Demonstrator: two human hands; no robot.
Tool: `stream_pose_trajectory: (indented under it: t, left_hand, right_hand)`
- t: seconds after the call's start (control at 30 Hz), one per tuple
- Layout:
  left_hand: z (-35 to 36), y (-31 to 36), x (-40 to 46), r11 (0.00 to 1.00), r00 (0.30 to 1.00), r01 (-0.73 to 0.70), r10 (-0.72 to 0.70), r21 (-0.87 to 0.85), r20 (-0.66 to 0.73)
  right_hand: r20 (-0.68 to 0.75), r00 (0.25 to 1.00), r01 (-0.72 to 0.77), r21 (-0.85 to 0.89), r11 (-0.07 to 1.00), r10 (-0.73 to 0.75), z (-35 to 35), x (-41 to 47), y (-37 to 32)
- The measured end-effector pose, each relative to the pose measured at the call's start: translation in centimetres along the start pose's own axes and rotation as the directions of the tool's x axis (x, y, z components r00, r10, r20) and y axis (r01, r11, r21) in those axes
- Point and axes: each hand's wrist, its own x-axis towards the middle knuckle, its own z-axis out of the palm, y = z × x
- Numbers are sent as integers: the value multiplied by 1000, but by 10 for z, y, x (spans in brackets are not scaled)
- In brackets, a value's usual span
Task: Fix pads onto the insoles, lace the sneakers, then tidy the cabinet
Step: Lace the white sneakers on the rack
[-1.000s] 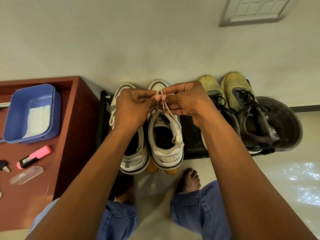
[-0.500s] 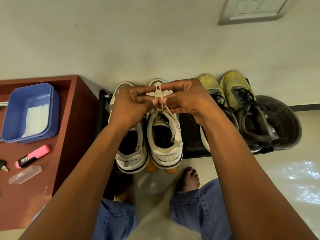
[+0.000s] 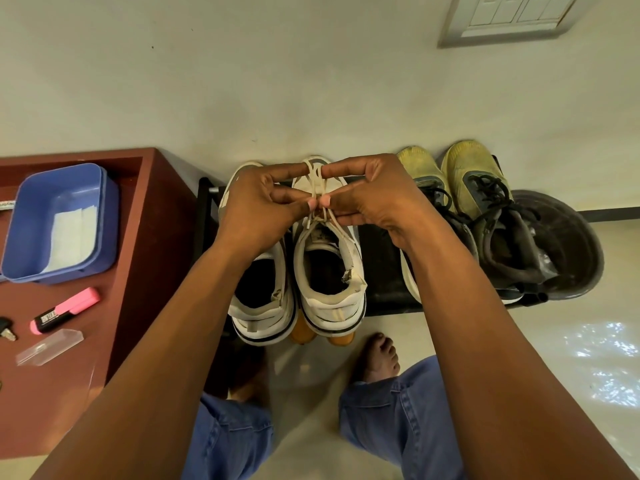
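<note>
Hands meet over white sneaker on black shoe rack: our left hand and right hand each pinch flat cream lace loops, thumbs nearly touching. Worn heel padding frayed. Second white sneaker beside it.

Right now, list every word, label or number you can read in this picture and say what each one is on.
Nothing here can be read with certainty.
Pink highlighter: white print on its black band, too blurred to read.
White sneaker being laced: a small dark mark on the tongue label, too small to read.
Wall switch panel: no lettering visible.
Blue tub, clear plastic case and yellow sneakers: no text visible.
</note>
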Motion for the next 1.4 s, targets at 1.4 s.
stream_pose_trajectory:
  t: [1.4]
  left_hand:
    - [-17,3,-4,781,973,-163,228,603,-33]
  right_hand:
    - [-212,960,40,-540,841,-182,-9,15,20]
